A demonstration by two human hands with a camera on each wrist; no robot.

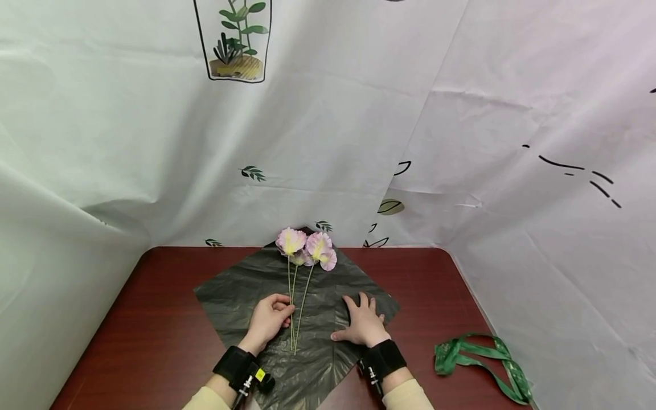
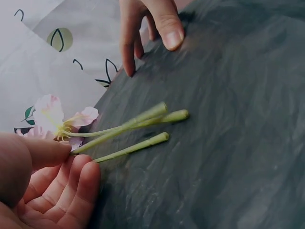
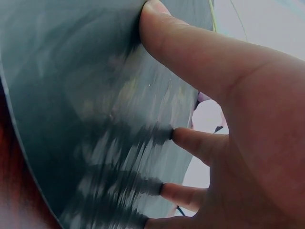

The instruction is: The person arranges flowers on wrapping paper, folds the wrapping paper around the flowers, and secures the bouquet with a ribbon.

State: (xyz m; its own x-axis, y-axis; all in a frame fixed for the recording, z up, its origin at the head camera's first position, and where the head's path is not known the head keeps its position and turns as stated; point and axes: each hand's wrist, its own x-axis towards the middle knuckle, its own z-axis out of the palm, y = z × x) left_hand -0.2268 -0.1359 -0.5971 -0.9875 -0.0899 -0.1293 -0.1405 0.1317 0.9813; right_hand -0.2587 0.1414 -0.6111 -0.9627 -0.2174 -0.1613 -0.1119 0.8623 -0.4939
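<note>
Pink artificial flowers (image 1: 319, 245) with yellow centres and thin green stems (image 1: 306, 296) lie on a dark sheet of wrapping paper (image 1: 256, 279). My left hand (image 1: 269, 319) pinches a stem between thumb and fingers, about midway down. In the left wrist view, the stem ends (image 2: 152, 140) stick out past the thumb, above the paper. To the right of the flowers, my right hand (image 1: 363, 323) rests on the paper with its fingers spread. Its fingertips touch the sheet (image 3: 95, 119) in the right wrist view, and nothing is held there.
The paper lies as a diamond on a reddish-brown table (image 1: 154, 341). A loosely looped green ribbon (image 1: 482, 359) lies near the table's right edge. White printed curtains (image 1: 328, 125) hang behind the table and at both sides.
</note>
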